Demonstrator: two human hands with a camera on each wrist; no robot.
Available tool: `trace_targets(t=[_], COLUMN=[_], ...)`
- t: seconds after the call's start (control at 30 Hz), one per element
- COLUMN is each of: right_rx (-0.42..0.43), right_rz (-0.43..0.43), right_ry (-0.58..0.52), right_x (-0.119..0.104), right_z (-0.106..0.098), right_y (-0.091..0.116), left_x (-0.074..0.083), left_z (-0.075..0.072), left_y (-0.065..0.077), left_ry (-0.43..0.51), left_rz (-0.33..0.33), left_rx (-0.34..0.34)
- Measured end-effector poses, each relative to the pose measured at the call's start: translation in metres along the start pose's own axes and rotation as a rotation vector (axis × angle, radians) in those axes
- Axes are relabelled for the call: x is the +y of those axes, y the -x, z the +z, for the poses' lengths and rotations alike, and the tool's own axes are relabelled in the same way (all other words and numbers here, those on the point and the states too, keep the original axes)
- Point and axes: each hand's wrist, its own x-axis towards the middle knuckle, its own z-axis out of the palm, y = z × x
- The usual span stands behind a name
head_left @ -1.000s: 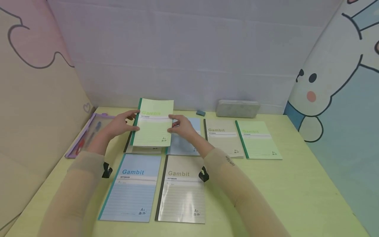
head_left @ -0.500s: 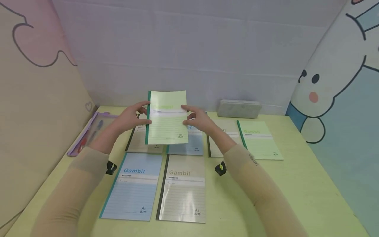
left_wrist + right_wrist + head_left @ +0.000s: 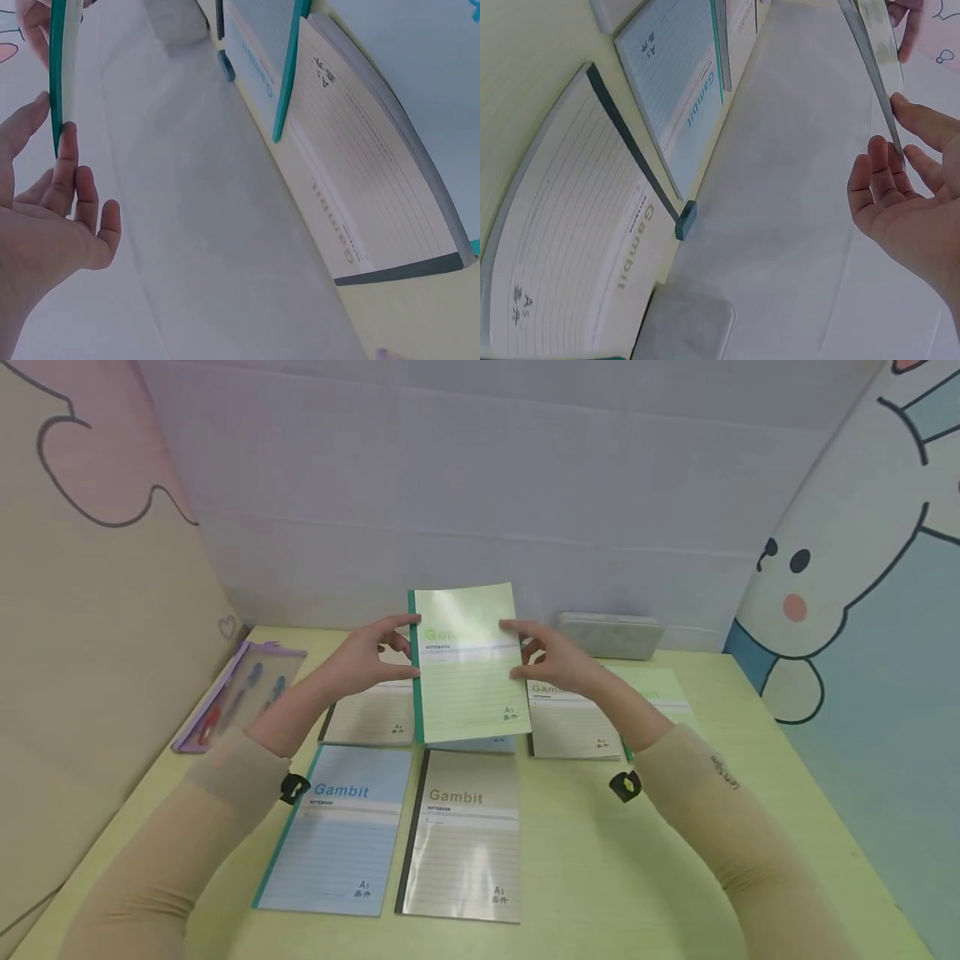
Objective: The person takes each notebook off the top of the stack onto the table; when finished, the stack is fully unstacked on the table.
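Note:
A green Gambit notebook [image 3: 471, 693] is held up above the back row, cover facing me. My left hand [image 3: 372, 656] pinches its dark green spine edge between thumb and fingers. On the opposite edge, my right hand [image 3: 557, 656] pinches it the same way. Below it lies a blue notebook [image 3: 480, 744], mostly hidden in the head view but plain in the right wrist view. A beige notebook [image 3: 371, 714] is left of that one, another beige notebook [image 3: 573, 727] right of it. Farther right, a second green notebook [image 3: 667, 685] is partly covered by my right arm.
Nearer me lie a blue notebook [image 3: 330, 852] and a beige notebook [image 3: 461, 860], side by side. A purple-edged clear pouch [image 3: 251, 693] with pens sits at the left. At the back stand a grey pencil case [image 3: 615, 635] and a small dark-blue eraser [image 3: 685, 220].
Both hands have lifted the green notebook off the back-left beige notebook and carried it right, over the blue one. The beige notebook beneath is now uncovered on its left part.

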Motion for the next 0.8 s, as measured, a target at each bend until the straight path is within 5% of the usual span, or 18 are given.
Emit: trace_targets(t=[0.33, 0.8], right_rx=[0.012, 0.031], right_rz=[0.01, -0.015], right_ry=[0.038, 0.27], right_x=[0.001, 0.011], right_z=[-0.029, -0.047], right_y=[0.043, 0.112], left_x=[0.039, 0.075], left_z=[0.029, 0.083], left_y=[0.006, 0.014], left_ry=[-0.008, -0.074], left_rz=[0.051, 0.188], left_rx=[-0.04, -0.09])
